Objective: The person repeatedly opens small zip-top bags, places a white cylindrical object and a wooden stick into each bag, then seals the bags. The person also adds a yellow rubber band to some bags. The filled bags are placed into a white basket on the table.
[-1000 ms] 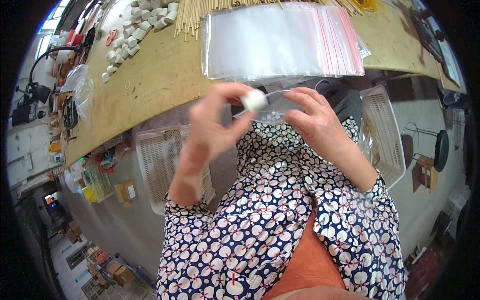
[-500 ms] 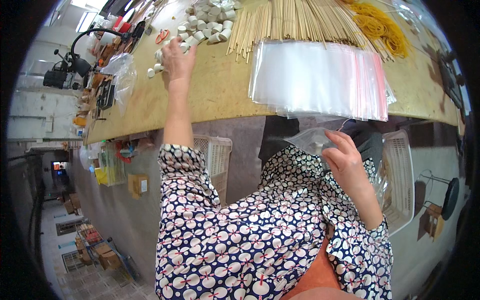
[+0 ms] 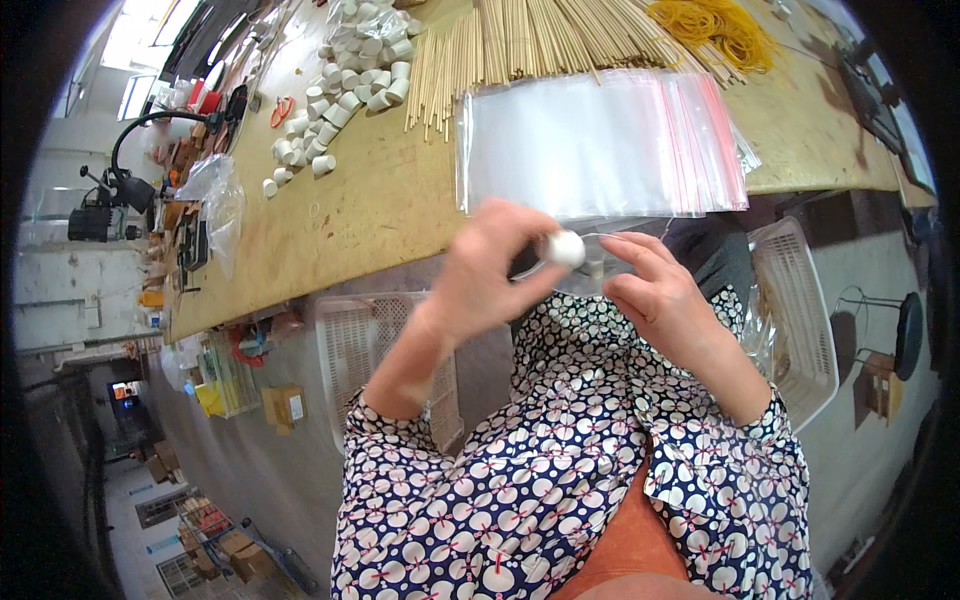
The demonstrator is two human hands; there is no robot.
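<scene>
My left hand (image 3: 480,272), blurred by motion, pinches a small white cylinder (image 3: 567,249) between thumb and fingers. Close beside it, my right hand (image 3: 668,305) holds the edge of a clear plastic bag (image 3: 577,285) between thumb and fingertips. A small pale piece seems to lie inside that bag, partly hidden. The two hands are in front of the table edge, over my lap. Beyond them lies a stack of flat clear bags (image 3: 570,140) with pink-red edges. More white cylinders (image 3: 340,108) are heaped on the table at the far left.
Thin wooden sticks (image 3: 530,45) are spread behind the bags, with yellow rubber bands (image 3: 715,35) to their right. Red-handled scissors (image 3: 282,110) lie left of the heap. White plastic baskets stand below the table, one at left (image 3: 335,345) and one at right (image 3: 815,335).
My left hand has come back from the heap of cylinders to the bag, now with a white cylinder in it. My right hand keeps the bag and has shifted slightly left.
</scene>
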